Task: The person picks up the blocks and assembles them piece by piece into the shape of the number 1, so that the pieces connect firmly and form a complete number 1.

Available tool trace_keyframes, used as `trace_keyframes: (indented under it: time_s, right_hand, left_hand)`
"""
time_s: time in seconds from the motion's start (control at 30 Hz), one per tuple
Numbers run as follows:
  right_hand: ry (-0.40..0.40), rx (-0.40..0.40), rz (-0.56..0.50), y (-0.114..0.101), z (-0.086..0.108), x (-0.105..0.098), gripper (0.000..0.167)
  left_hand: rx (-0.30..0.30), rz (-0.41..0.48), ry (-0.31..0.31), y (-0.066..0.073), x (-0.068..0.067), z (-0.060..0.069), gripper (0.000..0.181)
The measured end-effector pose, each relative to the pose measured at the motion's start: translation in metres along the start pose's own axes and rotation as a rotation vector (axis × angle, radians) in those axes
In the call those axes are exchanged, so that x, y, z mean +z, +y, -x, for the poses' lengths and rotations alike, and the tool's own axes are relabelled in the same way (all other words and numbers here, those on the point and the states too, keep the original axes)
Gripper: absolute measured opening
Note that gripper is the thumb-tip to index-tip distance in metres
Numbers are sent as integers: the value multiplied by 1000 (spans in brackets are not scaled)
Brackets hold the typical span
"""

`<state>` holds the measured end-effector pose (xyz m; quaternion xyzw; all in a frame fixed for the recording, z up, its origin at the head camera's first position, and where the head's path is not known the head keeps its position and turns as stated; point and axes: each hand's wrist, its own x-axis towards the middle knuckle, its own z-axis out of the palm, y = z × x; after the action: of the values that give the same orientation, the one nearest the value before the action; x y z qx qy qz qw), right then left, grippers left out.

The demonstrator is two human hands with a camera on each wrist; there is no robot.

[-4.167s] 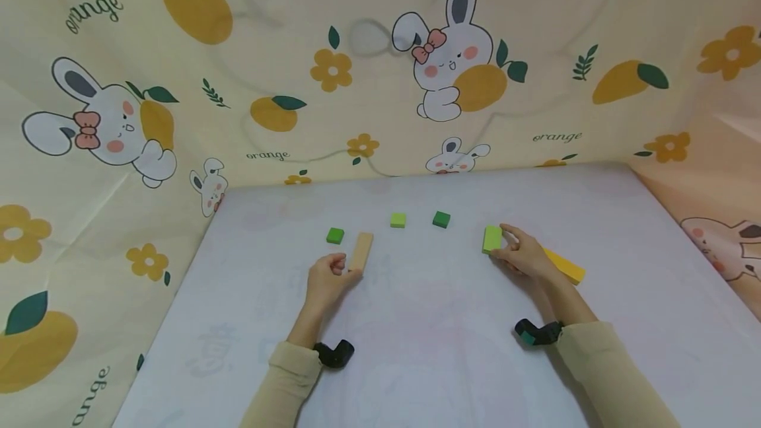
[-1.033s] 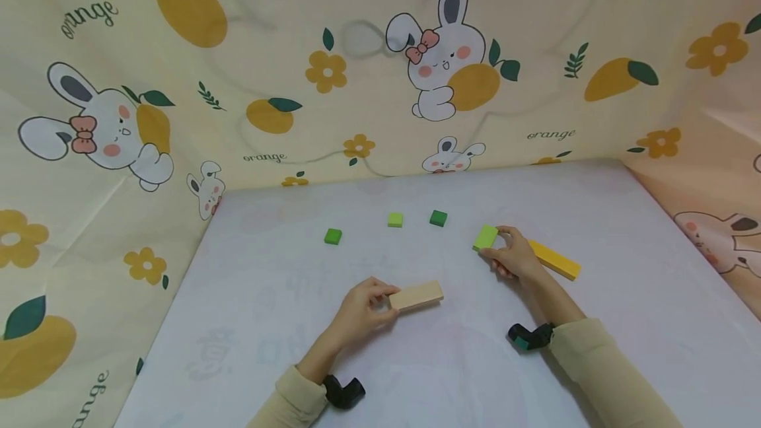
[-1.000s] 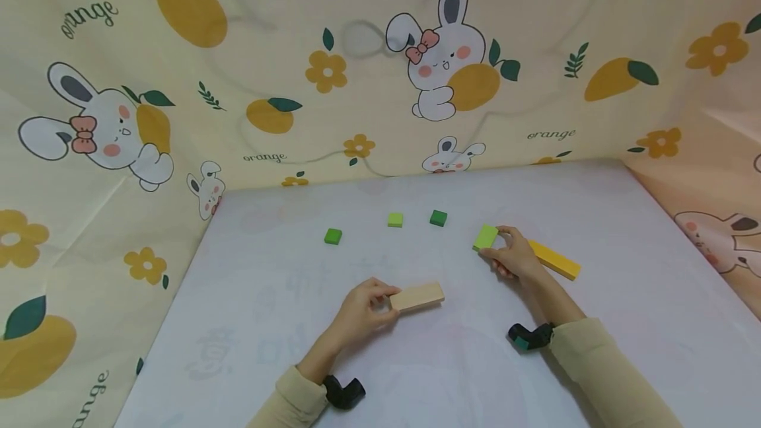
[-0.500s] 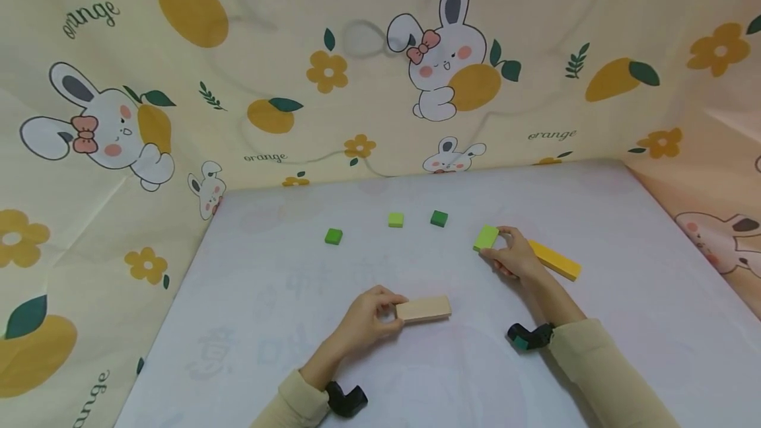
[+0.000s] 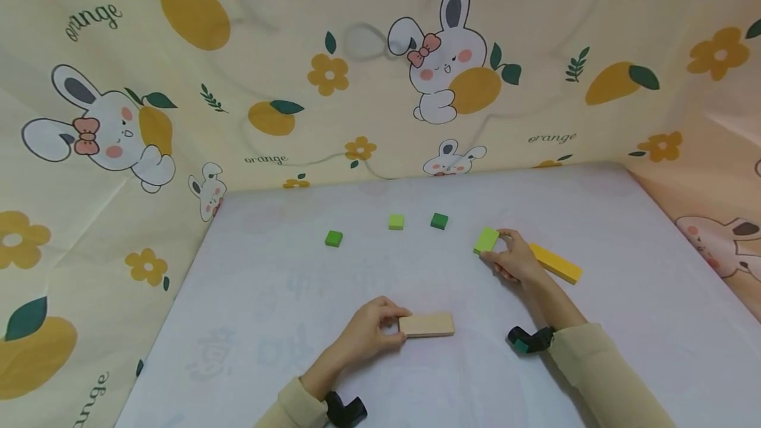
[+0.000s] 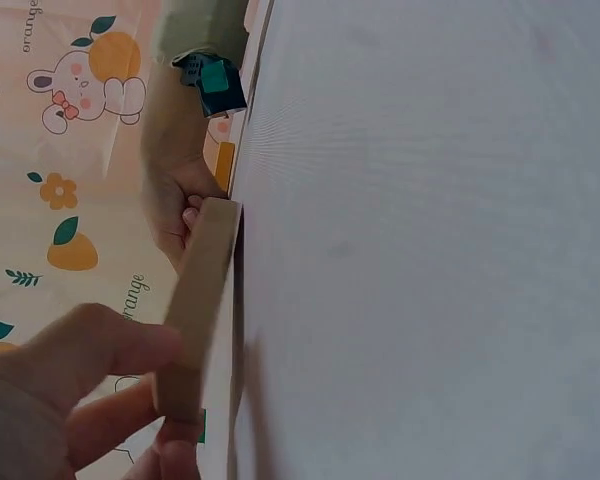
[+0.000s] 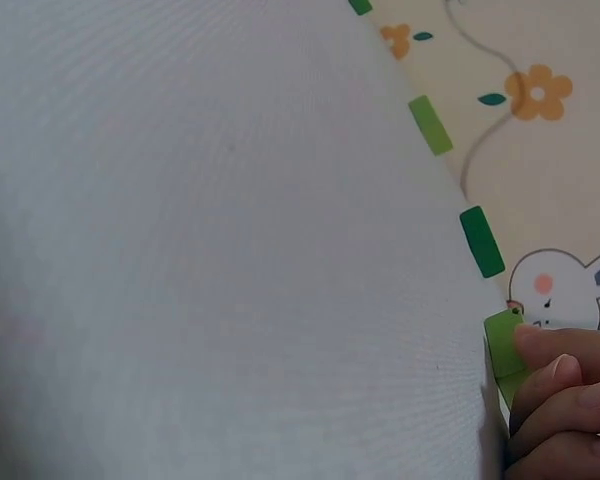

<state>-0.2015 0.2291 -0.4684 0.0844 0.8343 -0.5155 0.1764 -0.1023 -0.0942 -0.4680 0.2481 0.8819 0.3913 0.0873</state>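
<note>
My left hand point(image 5: 371, 330) pinches the left end of a plain wooden block point(image 5: 427, 325), which lies crosswise near the middle front of the white table. The left wrist view shows the same wooden block point(image 6: 198, 300) between thumb and fingers of the left hand point(image 6: 90, 385). Farther back and to the right, my right hand point(image 5: 516, 257) holds a light green block point(image 5: 487, 240) by its right side, thumb at the near end. In the right wrist view the fingers of the right hand point(image 7: 570, 400) touch that green block point(image 7: 504, 345).
Along the back of the white table point(image 5: 267, 216) lie a green block point(image 5: 334, 238), a small light green block point(image 5: 396, 222) and a dark green block point(image 5: 439, 220). A long yellow block point(image 5: 556, 263) lies just right of the right hand. A printed cloth point(image 5: 357, 104) rises behind.
The left hand has carried the wooden block from beside the left green block toward the front and right, turning it crosswise. The right hand's green block has shifted slightly left and tilted.
</note>
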Motion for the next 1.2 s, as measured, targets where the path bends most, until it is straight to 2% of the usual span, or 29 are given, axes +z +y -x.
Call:
trace_keyframes:
  time_s: [0.5,0.8,1.2]
  right_hand:
    - [1,-10,0,1,0,1,79]
    - [-25,-59,-20,3,3,0,81]
    - [11,-54,-31,6,-2,1,79]
  left_hand:
    - [-8,-66,-41,2,0,0,34]
    - [-79,-12,-93,6,-5,1,38]
    - [-32,11,-61,4,-4,1,31]
